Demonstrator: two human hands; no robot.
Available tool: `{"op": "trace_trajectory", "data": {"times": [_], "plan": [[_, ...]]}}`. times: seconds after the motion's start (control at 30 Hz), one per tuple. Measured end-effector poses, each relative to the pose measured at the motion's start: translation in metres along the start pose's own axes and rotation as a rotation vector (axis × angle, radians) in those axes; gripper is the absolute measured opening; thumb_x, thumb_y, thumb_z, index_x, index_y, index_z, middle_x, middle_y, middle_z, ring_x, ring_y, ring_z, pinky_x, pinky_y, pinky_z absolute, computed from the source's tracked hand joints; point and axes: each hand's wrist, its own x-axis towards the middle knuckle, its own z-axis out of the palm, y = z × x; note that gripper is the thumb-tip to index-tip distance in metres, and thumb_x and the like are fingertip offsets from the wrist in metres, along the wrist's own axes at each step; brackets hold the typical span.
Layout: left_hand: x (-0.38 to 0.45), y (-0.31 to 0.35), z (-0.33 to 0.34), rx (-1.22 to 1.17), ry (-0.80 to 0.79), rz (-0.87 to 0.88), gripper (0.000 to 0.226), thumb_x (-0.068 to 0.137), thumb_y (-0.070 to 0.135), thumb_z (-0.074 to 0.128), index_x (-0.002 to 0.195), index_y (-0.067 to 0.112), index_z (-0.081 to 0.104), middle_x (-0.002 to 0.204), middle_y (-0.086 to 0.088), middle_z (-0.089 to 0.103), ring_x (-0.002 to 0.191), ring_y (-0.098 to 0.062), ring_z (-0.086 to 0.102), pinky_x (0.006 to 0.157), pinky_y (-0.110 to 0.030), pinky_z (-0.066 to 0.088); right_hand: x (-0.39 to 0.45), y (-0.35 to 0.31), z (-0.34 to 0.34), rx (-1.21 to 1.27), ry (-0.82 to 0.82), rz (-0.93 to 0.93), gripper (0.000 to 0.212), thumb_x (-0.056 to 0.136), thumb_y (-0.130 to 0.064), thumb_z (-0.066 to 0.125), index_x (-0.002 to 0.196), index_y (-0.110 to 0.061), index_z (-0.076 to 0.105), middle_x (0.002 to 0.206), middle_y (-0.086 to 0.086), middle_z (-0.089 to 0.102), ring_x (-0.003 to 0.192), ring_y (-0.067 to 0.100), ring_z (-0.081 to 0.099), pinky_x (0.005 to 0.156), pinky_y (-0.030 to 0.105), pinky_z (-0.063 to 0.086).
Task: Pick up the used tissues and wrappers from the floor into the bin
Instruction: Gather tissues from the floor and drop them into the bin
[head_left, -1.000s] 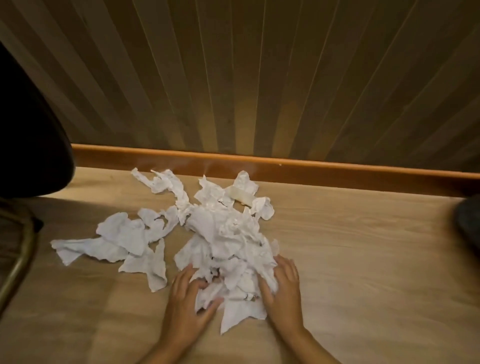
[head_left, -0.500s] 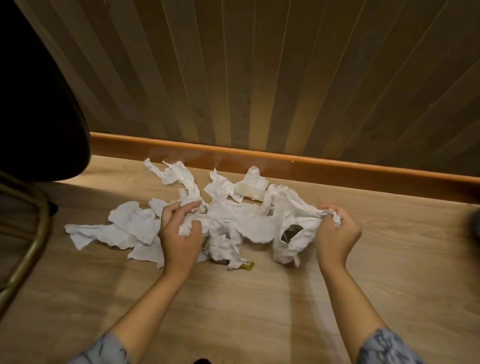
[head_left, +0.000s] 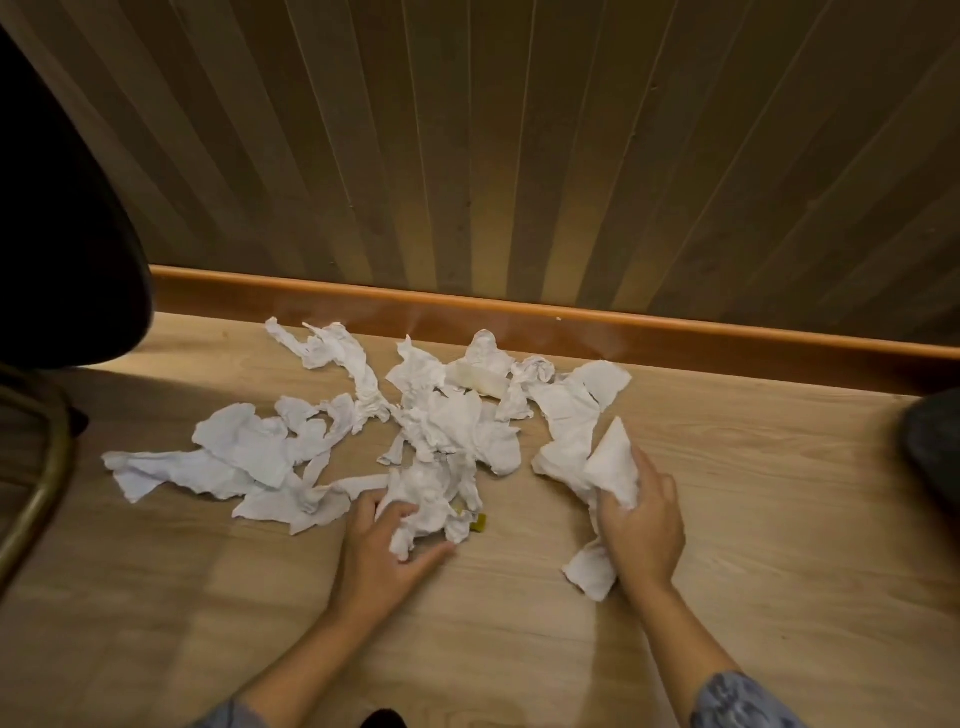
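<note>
I am at the gathering step: my left hand (head_left: 384, 545) curls round a crumpled wad (head_left: 426, 499) at the near edge of the used tissues (head_left: 291, 447) strewn across the wood-grain floor (head_left: 779, 519) below the skirting board (head_left: 675, 332), while my right hand (head_left: 641, 514) grips a soft, creased sheet (head_left: 610, 462) apart to the right. No bin is in view, so next I judge I must bunch the thin, limp paper tight, catch the small yellow-green scrap (head_left: 479, 522) by my left thumb, and find it.
</note>
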Motion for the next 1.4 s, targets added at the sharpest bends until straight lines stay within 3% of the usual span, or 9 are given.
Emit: {"op": "trace_trajectory", "data": {"times": [0.23,0.43,0.6,0.73,0.87,0.93,1.03,1.23,1.4], "plan": [[-0.006,0.002,0.011,0.126,-0.13,0.209,0.051,0.063,0.073,0.071,0.073,0.023,0.063,0.151,0.006,0.035,0.137,-0.019,0.029,0.105,-0.036,0.029,-0.018,0.025,0.015,-0.283,-0.11,-0.31,0.075,0.064,-0.06,0.071,0.128,-0.023,0.057,0.136,0.008,0.045,0.102,0.029,0.06,0.073,0.037,0.053],[0.01,0.011,0.033,0.164,-0.131,0.289,0.042,0.073,0.061,0.07,0.069,0.021,0.058,0.11,0.008,0.064,0.121,-0.018,0.046,0.091,-0.038,0.043,-0.03,0.031,0.008,-0.402,-0.178,-0.686,0.06,0.07,-0.072,0.061,0.091,-0.017,0.059,0.118,0.005,0.056,0.087,0.028,0.052,0.07,0.037,0.04],[0.013,0.021,0.034,0.104,-0.243,0.292,0.025,0.074,0.041,0.059,0.084,0.029,0.04,0.088,0.017,0.045,0.089,-0.01,0.044,0.073,-0.025,0.035,-0.034,0.036,0.011,-0.398,-0.195,-0.838,0.04,0.081,-0.058,0.058,0.067,-0.02,0.06,0.084,-0.002,0.056,0.072,0.024,0.052,0.061,0.033,0.033],[0.033,0.025,0.028,-0.031,-0.269,0.257,0.037,0.079,0.025,0.058,0.116,0.027,0.056,0.105,0.006,0.061,0.093,-0.011,0.054,0.078,-0.025,0.045,-0.028,0.026,0.01,-0.243,-0.309,-0.669,0.015,0.079,-0.03,0.058,0.067,-0.023,0.052,0.063,-0.004,0.055,0.055,0.019,0.055,0.049,0.025,0.031],[0.077,0.065,0.01,-0.183,-0.173,0.096,0.015,0.08,0.009,0.067,0.079,0.024,0.069,0.094,0.001,0.053,0.08,-0.002,0.054,0.066,-0.006,0.038,0.013,-0.009,-0.01,-0.118,-0.452,-0.463,0.039,0.081,-0.017,0.066,0.118,-0.029,0.063,0.091,0.0,0.073,0.081,0.016,0.066,0.07,0.029,0.048],[0.104,0.097,0.001,-0.239,-0.137,0.082,0.015,0.079,0.013,0.063,0.067,0.022,0.061,0.087,-0.003,0.055,0.077,-0.011,0.055,0.063,-0.007,0.037,0.041,-0.035,-0.028,-0.026,-0.434,-0.479,0.023,0.077,-0.013,0.065,0.094,-0.025,0.075,0.085,-0.001,0.074,0.078,0.014,0.064,0.072,0.028,0.051],[0.142,0.15,-0.021,-0.217,-0.135,0.187,0.025,0.076,0.033,0.052,0.063,0.013,0.058,0.07,-0.003,0.058,0.066,-0.014,0.056,0.056,-0.022,0.041,0.084,-0.073,-0.065,-0.237,-0.373,-0.572,0.031,0.077,-0.033,0.068,0.052,-0.022,0.053,0.056,-0.004,0.057,0.06,0.019,0.053,0.053,0.027,0.039],[0.198,0.255,-0.06,0.026,-0.137,0.454,0.046,0.08,0.06,0.057,0.055,0.021,0.056,0.054,0.008,0.053,0.053,-0.011,0.053,0.048,-0.022,0.036,0.149,-0.13,-0.187,-0.45,-0.42,-0.667,0.049,0.069,-0.074,0.055,0.062,-0.026,0.051,0.07,-0.005,0.055,0.067,0.017,0.056,0.059,0.036,0.044],[0.217,0.337,-0.05,0.095,-0.072,0.538,0.023,0.082,0.03,0.066,0.065,0.022,0.052,0.062,0.013,0.046,0.06,-0.013,0.052,0.056,-0.025,0.038,0.16,-0.126,-0.259,-0.106,-0.157,-0.483,0.082,0.064,-0.087,0.036,0.074,-0.01,0.06,0.077,0.004,0.06,0.073,0.02,0.057,0.072,0.037,0.047]]}}
